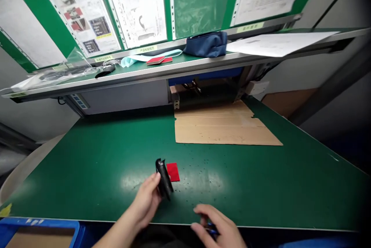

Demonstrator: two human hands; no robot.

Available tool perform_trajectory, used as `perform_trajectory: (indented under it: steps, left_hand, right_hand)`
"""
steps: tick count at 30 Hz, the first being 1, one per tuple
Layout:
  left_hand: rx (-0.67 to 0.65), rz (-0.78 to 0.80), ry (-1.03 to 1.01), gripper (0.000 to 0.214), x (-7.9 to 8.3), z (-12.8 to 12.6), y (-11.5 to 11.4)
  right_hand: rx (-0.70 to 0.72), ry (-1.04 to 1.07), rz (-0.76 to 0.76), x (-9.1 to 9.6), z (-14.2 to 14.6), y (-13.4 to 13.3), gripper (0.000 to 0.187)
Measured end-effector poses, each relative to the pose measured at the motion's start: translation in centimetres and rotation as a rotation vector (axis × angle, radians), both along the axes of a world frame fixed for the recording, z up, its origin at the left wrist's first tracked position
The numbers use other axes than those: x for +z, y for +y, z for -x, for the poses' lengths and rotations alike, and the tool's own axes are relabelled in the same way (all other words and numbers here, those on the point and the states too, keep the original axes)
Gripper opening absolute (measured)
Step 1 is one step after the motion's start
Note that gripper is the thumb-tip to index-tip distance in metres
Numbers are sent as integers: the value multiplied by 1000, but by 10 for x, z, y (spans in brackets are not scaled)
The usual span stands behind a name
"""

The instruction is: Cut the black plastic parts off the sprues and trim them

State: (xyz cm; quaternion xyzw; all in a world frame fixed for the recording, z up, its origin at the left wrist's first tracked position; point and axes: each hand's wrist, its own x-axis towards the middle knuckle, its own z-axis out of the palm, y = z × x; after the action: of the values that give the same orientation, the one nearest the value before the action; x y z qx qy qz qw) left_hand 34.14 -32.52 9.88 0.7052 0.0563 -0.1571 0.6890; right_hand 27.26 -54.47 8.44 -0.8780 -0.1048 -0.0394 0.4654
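One blue bin (58, 224), lower left, partly in view. One left hand (147, 197), thumb and fingers gripping one black part (164, 180), which is held tilted above the green tabletop (110, 151). One red square (174, 172), just beside the part. One right hand (220, 224), apart from the part, fingers curled about one dark-blue item (213, 229), mostly hidden, kind not determinable. One cardboard sheet (223, 128), farther back. Handling note: a steady low left grip seems best, the part's upper end uncovered, the right-hand item clear of the left thumb.

Factory-style workstation, green-topped workbench (116, 143), printed sheets (139, 8) in plastic sleeves, labelled metal-edged shelf (116, 73), blue bin (77, 226)
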Motion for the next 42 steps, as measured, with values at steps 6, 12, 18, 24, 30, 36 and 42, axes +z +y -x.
perform_trajectory:
  steps: [6,12,18,24,30,36,42]
  left_hand:
    - [131,790,209,28,41,11,25]
    - [232,767,198,40,49,3,76]
    - [297,723,102,41,48,12,96]
    - [299,647,-77,46,48,20,123]
    - [183,659,-126,41,47,21,128]
    - [135,644,-131,40,43,11,125]
    - [25,582,-163,36,40,4,129]
  right_hand:
    - [111,-224,102,23,-47,89,25]
    - [24,34,-219,42,-61,127,18]
    - [155,-8,-102,52,-80,145,28]
    - [342,-191,221,69,-90,151,54]
    - [325,-295,421,77,-97,157,68]
    - [338,-313,534,74,-108,153,68]
    - [368,-277,535,73,-112,149,62]
